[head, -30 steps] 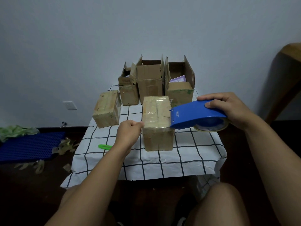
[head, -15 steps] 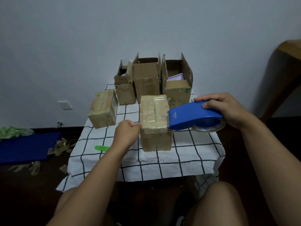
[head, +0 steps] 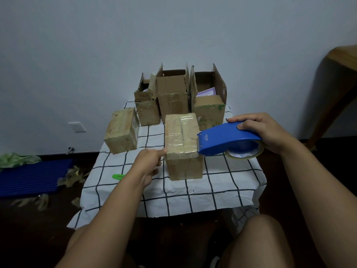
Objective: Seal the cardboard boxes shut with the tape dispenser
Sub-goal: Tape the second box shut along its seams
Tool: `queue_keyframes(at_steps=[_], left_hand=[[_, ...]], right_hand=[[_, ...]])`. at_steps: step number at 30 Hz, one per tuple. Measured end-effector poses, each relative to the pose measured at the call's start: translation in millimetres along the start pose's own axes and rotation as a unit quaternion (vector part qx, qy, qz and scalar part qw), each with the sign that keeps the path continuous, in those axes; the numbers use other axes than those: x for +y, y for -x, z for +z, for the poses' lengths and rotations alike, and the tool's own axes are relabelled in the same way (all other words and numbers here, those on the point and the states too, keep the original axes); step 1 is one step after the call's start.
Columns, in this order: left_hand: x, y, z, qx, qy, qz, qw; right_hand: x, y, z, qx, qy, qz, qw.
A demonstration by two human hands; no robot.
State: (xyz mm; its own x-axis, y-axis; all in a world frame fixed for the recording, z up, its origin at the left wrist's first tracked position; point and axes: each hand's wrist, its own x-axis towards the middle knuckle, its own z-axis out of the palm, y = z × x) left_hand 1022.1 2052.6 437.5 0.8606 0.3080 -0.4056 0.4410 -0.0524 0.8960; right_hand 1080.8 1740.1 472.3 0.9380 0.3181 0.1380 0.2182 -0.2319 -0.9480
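A closed, tape-covered cardboard box (head: 182, 136) stands in the middle of the table. My right hand (head: 264, 132) grips the blue tape dispenser (head: 226, 139) from above, with its nose against the top right edge of that box. My left hand (head: 149, 161) is at the box's left side, fingers curled, thumb tip on the top left edge. A second taped box (head: 121, 130) lies to the left. Three boxes with raised flaps stand behind: a small box (head: 147, 111), a middle box (head: 172, 93) and a right box (head: 209, 109).
The table wears a white cloth with a black grid (head: 193, 192). A green cutter (head: 118, 176) lies on it near my left forearm. On the floor at left are a blue mat (head: 32, 176) and tape scraps (head: 74, 175). A wooden furniture leg (head: 336, 89) stands at right.
Both hands keep their places at the box, with the dispenser nose still at its right edge. Only the view has shifted slightly.
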Motion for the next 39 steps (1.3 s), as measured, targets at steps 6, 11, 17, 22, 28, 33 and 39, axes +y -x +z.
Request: queue_keyframes(at_steps=[6, 11, 17, 22, 28, 33, 39], left_hand=[[-10.4, 3.4, 5.9, -0.091, 0.215, -0.088, 0.968], [-13.8, 6.2, 18.8, -0.053, 0.3, -0.082, 0.949], [-20.0, 17.6, 35.2, 0.205, -0.034, 0.231, 0.951], [-26.4, 21.5, 52.0, 0.065, -0.354, 0.472, 0.805], [-35.8, 9.1, 58.4, 0.117, -0.454, 0.475, 0.745], [-27.5, 11.6, 66.9, 0.186, -0.485, 0.484, 0.704], [-31.4, 14.9, 80.2, 0.223, -0.498, 0.482, 0.685]], right_hand=[[6.3, 1.3, 2.8, 0.013, -0.012, 0.017, 1.0], [11.9, 3.8, 4.5, 0.017, -0.028, 0.019, 0.999], [14.3, 5.1, 3.8, 0.023, -0.034, 0.02, 0.999], [8.7, 6.6, 6.8, 0.033, -0.048, 0.027, 0.998], [10.6, 8.5, 8.0, 0.03, -0.055, 0.031, 0.998], [17.6, 7.2, 9.9, 0.028, -0.054, 0.03, 0.998], [18.5, 11.5, 5.4, 0.037, -0.06, 0.026, 0.997]])
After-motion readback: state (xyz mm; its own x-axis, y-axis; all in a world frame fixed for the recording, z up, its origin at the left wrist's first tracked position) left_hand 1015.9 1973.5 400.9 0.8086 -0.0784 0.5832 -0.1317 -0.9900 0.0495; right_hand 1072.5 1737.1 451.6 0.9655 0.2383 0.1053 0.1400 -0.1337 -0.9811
